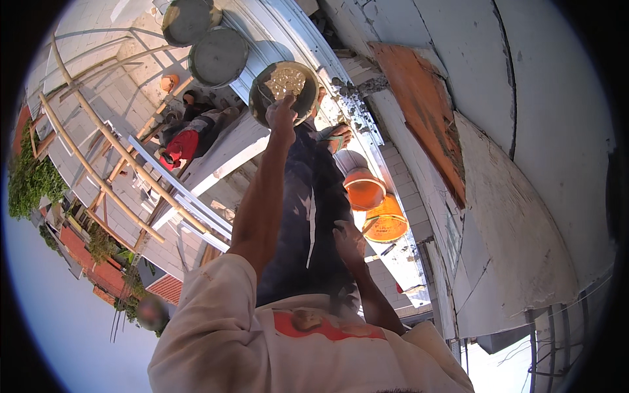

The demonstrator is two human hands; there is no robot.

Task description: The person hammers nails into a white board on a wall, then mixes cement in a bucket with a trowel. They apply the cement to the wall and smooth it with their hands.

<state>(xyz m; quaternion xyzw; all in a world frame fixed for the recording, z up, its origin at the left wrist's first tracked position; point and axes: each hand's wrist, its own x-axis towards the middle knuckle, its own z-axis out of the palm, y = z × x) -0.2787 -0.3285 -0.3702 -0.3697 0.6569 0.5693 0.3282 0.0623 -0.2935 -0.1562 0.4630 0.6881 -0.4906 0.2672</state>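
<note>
My left hand [282, 116] reaches far forward to a dark round bucket [260, 98] with glinting, rippled water [286, 80] in it. Its fingers are closed at the bucket's near side, and what they grip is hidden. Low on the right, my right hand [350, 243] rests on my dark trousers [298, 242] with its fingers apart and nothing in them. Just beyond the water bucket stand two more dark buckets, one [218, 57] in front of the other [190, 23], both filled with grey wet mortar.
Orange buckets [385, 219] stand right of my legs on a narrow metal-sheeted ledge [278, 33]. Bamboo poles [98, 124] form scaffolding on the left. Below, a person in a red top [180, 147] is among block walls. A board wall [485, 164] rises at right.
</note>
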